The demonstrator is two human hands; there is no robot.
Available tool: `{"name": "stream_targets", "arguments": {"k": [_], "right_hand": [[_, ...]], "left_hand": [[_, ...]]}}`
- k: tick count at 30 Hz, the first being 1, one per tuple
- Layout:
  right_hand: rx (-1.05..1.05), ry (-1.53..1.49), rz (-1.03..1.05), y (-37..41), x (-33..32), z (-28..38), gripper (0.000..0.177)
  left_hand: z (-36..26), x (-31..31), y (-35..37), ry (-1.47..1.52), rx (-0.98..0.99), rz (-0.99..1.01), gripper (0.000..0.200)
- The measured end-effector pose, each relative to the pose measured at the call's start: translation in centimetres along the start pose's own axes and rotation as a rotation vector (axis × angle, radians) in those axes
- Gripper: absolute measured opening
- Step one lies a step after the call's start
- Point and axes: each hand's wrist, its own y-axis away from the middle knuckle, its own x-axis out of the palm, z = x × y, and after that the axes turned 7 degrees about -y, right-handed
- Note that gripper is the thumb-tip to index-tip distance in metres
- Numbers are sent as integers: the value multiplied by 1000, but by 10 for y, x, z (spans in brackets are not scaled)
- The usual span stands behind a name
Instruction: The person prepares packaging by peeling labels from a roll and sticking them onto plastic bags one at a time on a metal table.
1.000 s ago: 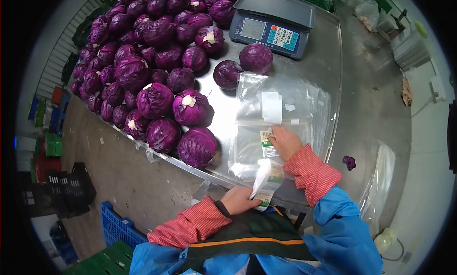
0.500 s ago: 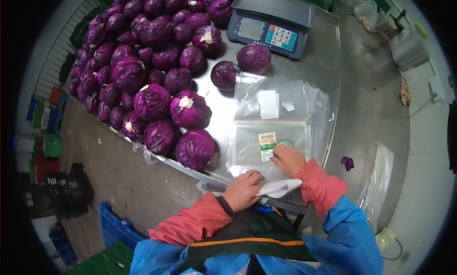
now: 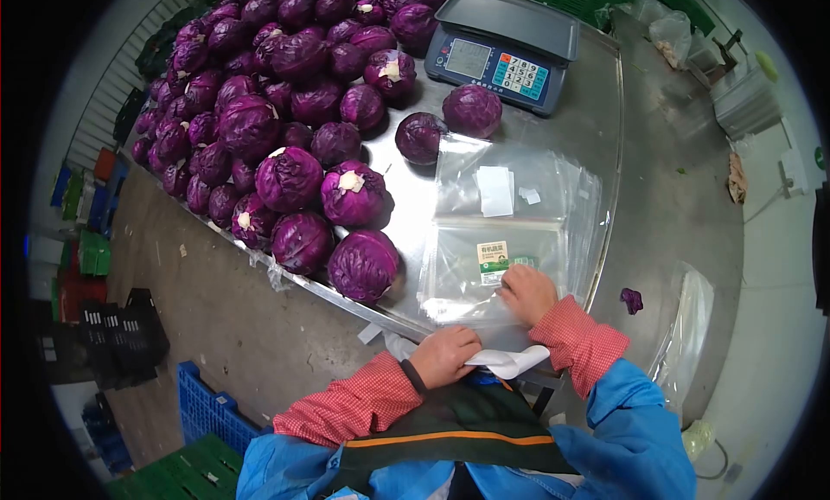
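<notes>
Just below the table's front edge, my left hand is closed around a curling strip of white backing paper, whose loose end sticks out to the right. My right hand is over a stack of clear plastic bags, its fingers curled and touching the lower right edge of a printed label. That label, cream and green, lies flat on the top bag. Whatever may be under the right fingertips is hidden. Farther up the bags are a white paper rectangle and a small white scrap.
A big pile of red cabbages covers the table's left side. Two loose cabbages, one of them a dark one, sit before a digital scale. Blue and black crates stand on the floor at left.
The view has shifted slightly, so the table's things appear a little to the right. My left hand has moved slightly with the paper strip; my right hand stays by the label.
</notes>
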Motion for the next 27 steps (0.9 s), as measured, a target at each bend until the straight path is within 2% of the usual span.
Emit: {"name": "stream_targets", "arguments": {"k": [3,4,6,8,10,13,15,17,18,19,22,23,26,27], "right_hand": [[143,-231,129,-5,-14,1,23],[196,-331,190,-9,-24,0,23],[106,-295,206,-28,-41,-14,25],[19,-157,85,-65,-76,-24,27],[76,434,-63,-106,-124,-4,36],[-51,463,-377,-100,-152,38,48],[-82,-58,-164,-71,-121,37,55],[-58,-492,85,-36,-96,49,54],[-10,-515,109,-26,-93,59,47],[39,-539,133,-19,-91,67,39],[162,-685,13,-5,-68,64,23],[136,-778,-48,-1,-62,65,13],[202,-799,-7,4,-52,66,16],[129,-698,-64,3,-52,71,17]], "left_hand": [[1,-6,-4,-11,65,-112,25],[2,-4,-5,-45,33,-121,26],[9,6,-5,-110,-28,-134,28],[14,13,-5,-48,-68,-137,29],[15,8,-5,30,-129,-111,28],[18,0,-6,242,-318,-146,27],[22,-1,-2,404,-457,-138,28],[27,-6,-1,603,-622,-22,32],[28,-8,-1,702,-704,40,34],[28,-8,-1,637,-669,0,36],[19,-18,-10,434,-550,-102,41],[15,-23,-21,107,-395,-347,46],[12,-48,-44,338,-367,-414,43],[11,-54,-46,384,-502,-255,30]]}}
